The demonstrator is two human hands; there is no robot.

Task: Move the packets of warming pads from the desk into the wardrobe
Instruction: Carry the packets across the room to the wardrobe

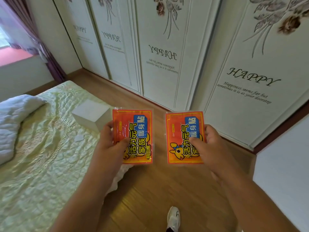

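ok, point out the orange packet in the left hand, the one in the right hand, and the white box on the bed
left orange packet [133, 121], head view, upper printed face
right orange packet [179, 129], head view, upper-left printed face
white cardboard box [91, 110], head view, top face

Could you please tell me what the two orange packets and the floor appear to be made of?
Left packet and right packet: apparently glossy plastic film, judging by clear sealed edges and sheen. Floor: wood or wood-look laminate, with visible grain and plank seams.

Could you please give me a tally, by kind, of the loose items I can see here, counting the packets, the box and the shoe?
Orange-red plastic warming pad packets: 2
White cardboard box on the bed: 1
White shoe on the wooden floor: 1
Total: 4
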